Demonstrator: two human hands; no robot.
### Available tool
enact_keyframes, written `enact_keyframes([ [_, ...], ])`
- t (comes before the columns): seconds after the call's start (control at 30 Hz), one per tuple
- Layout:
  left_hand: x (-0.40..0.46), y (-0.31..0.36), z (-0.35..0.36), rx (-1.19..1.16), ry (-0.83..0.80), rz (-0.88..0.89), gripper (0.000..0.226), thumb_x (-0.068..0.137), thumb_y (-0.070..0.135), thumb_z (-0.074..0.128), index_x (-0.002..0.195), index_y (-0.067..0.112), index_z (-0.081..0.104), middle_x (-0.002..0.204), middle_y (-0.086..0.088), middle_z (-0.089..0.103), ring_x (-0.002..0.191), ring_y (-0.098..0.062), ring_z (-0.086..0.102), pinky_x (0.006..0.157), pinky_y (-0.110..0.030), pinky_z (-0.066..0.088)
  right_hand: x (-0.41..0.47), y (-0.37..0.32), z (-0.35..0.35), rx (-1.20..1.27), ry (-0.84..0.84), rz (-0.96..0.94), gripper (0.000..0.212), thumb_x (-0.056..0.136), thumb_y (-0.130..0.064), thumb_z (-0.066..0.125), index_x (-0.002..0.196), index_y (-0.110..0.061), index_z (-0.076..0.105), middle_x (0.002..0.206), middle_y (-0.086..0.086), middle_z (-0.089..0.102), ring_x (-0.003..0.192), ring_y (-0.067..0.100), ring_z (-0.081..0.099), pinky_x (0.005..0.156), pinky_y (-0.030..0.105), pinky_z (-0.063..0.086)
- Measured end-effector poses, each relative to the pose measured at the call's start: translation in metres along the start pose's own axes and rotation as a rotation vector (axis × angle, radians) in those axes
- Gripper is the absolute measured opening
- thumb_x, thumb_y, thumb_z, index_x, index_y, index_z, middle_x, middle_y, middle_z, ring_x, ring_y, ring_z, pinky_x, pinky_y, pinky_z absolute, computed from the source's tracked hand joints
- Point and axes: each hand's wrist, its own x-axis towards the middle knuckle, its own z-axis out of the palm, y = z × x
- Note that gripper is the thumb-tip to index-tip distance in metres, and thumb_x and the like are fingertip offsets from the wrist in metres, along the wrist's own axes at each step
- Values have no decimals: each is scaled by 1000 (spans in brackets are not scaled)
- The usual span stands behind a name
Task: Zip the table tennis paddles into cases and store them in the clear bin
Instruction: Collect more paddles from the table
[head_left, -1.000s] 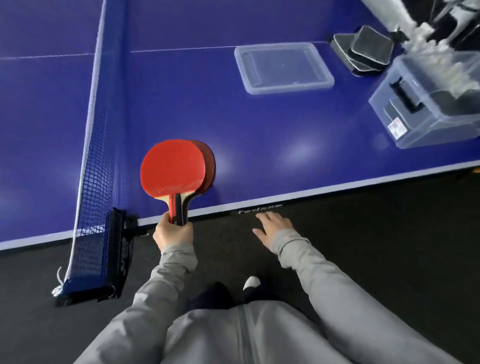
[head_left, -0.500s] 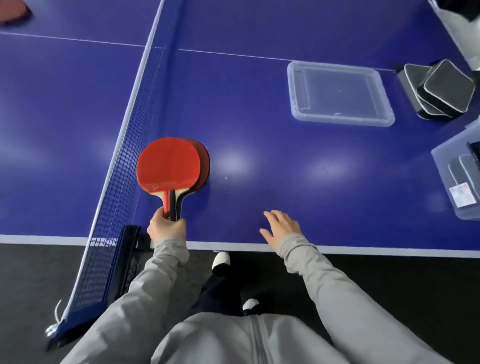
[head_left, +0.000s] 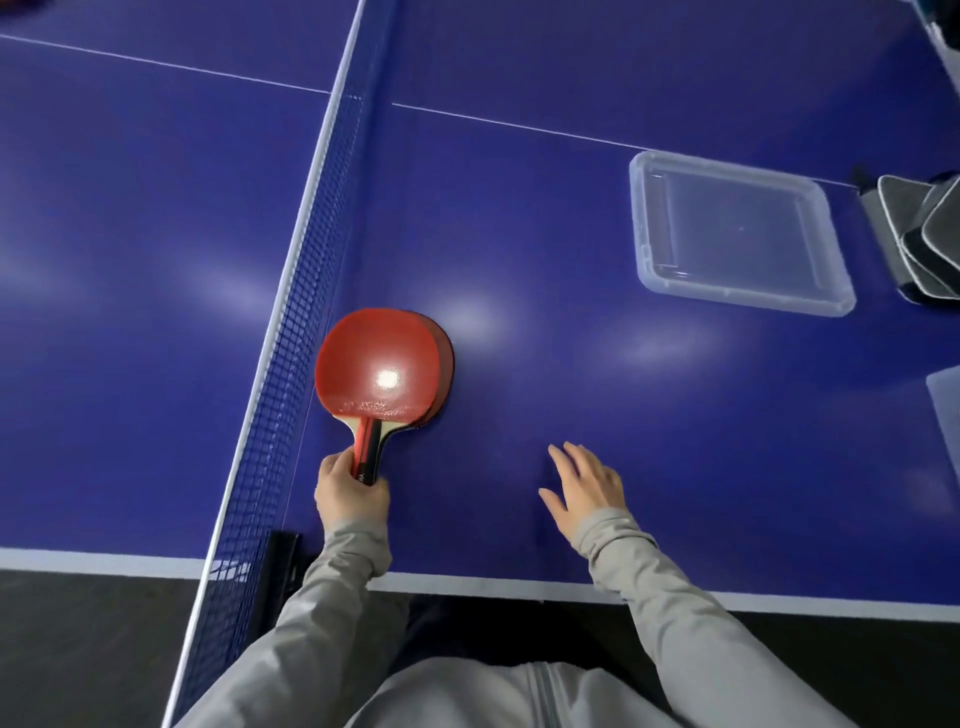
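Two red table tennis paddles (head_left: 382, 364) are stacked face to face, just right of the net. My left hand (head_left: 350, 491) grips both handles together and holds the paddles over the blue table (head_left: 571, 234). My right hand (head_left: 584, 486) hovers with relaxed, spread fingers over the table, right of the paddles, holding nothing. Grey-and-black paddle cases (head_left: 924, 239) lie piled at the right edge, partly cut off. A corner of the clear bin (head_left: 945, 410) shows at the right edge.
The blue net (head_left: 306, 291) runs from the near clamp (head_left: 283, 566) up across the table. A clear plastic lid (head_left: 732, 231) lies flat at the upper right. The table's white near edge (head_left: 493, 590) crosses below my hands, with dark floor beyond.
The view has shifted forward and left over the table, so bin and cases slid to the right edge. Both hands now lie over the table surface; the paddles stay in my left hand.
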Motion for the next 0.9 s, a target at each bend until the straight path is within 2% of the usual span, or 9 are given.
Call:
enact_keyframes([
  [0.1,4,-2,1,13,24,15,17,68,-8,62,83,-1,65,96,-13,50,82,-31,53,77,-34,42,6,-1,1,-16,-19,0,61,95,-44,37,147,-22,14,156,1,12,145,16,10,114,39,21],
  [0.23,6,-3,1,150,20,15,21,66,-4,67,85,3,68,97,-14,51,94,-34,47,86,-42,33,9,-3,1,-18,-50,-7,61,95,-44,37,147,-22,14,157,1,11,145,17,8,114,40,20],
  [0.37,7,-6,0,127,8,75,32,65,-7,68,97,0,70,95,-19,52,92,-36,47,84,-43,40,10,-3,2,-9,-66,-10,60,95,-43,36,147,-22,13,157,1,9,145,16,7,115,40,20],
  [0.53,11,-5,-2,101,-32,71,53,65,-3,76,115,8,66,96,-18,52,95,-35,47,90,-41,39,10,-2,3,1,-67,-17,60,95,-43,36,147,-21,14,157,1,8,145,16,6,115,40,19],
  [0.83,14,-1,-3,169,-60,51,39,70,5,76,108,4,68,99,-16,52,98,-36,47,90,-46,42,10,-1,4,31,-73,-10,59,95,-42,37,146,-21,16,157,0,7,145,16,5,115,41,19],
  [0.9,12,1,-3,177,-76,27,43,70,11,77,111,5,66,102,-16,52,102,-35,47,93,-46,41,10,-1,4,25,-74,-11,59,95,-42,37,146,-21,16,157,0,7,145,16,5,115,41,19],
])
